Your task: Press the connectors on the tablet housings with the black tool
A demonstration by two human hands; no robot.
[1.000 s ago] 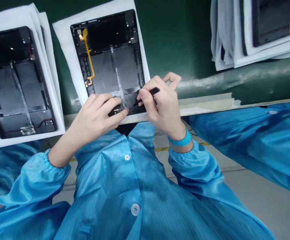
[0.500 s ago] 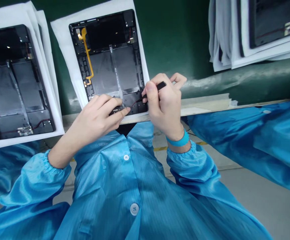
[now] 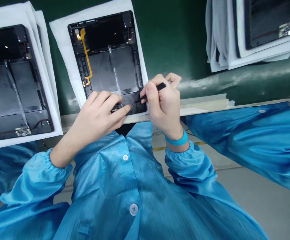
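Note:
An opened black tablet housing lies on a white foam sheet, with an orange flex cable along its left side and a grey strip down the middle. My left hand rests over its bottom edge, index fingertip on a thin dark red wire by a small board that the fingers partly cover. In my right hand, at the housing's lower right corner, is a black tool like tweezers, its tip low over the wire.
Another open housing lies on stacked foam sheets at the left. A third housing sits on a stack at the upper right. Blue-clothed people sit on both sides. Tape runs along the green table's front edge.
The view has shifted slightly. My left index fingertip has moved a little right and up along the wire, and the tool in my right hand stays near the lower right corner.

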